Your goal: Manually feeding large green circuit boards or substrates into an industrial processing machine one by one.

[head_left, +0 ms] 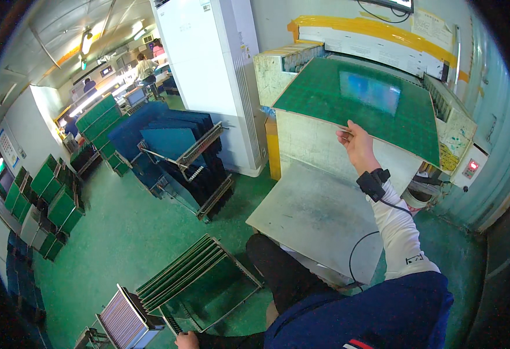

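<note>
A large green circuit board panel (319, 87) lies tilted on the feed bed of a pale machine (319, 145), a bluish reflection on its surface. At its near edge, my right hand (357, 145) pinches the rim between fingers and thumb. My right wrist wears a black strapped device (373, 185) with a cable. Low at the bottom edge of the view, my left hand (186, 341) is closed at the end of a metal rack (240, 302) on the floor. Several green panels (179, 270) stand upright in that rack. The left fingertips are partly hidden.
A grey board (319, 215) lies low before the machine. Beside the rack sits a box of upright slats (128, 317). Racks of dark blue panels (179, 139) and green panels (51, 192) stand leftward. A tall white cabinet (202, 70) is behind; people work far back.
</note>
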Motion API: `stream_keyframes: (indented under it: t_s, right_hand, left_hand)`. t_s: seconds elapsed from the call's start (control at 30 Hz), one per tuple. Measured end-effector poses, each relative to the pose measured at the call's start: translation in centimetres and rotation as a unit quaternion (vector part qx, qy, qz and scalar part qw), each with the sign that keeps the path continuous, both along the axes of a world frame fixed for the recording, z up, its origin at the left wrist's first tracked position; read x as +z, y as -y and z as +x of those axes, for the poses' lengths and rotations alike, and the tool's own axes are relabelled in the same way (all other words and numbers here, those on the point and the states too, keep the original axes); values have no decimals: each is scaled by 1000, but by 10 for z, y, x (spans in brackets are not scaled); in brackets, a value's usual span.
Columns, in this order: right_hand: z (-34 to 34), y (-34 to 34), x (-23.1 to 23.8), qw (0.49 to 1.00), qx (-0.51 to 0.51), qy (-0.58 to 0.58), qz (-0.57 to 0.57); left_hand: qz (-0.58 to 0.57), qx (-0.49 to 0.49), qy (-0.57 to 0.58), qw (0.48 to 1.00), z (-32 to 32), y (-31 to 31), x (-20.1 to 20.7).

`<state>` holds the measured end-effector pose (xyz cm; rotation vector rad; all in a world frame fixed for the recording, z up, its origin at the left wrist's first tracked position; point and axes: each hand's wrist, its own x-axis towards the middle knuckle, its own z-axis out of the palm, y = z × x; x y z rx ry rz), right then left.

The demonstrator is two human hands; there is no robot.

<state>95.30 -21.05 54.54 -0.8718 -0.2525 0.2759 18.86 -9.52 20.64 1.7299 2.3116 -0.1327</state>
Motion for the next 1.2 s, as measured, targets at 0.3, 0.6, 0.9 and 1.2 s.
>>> stream_keyframes:
  t_s: [0.3,0.6,0.9,1.2]
  right_hand:
    - [-1,-1,0,1000,1,-7,-8]
    - [1,-3,-3,1000,3,-4,-5]
    - [-1,-1,-3,1000,-2,-10,-10]
    - [0,-3,-7,1000,8,-16,-17]
  left_hand:
    - [1,19,14,1000,4,2,8]
    - [-2,6,10,1000,3,2,10]
    - [6,5,-2,1000,4,-1,0]
    - [22,32,13,999,1,0,-5]
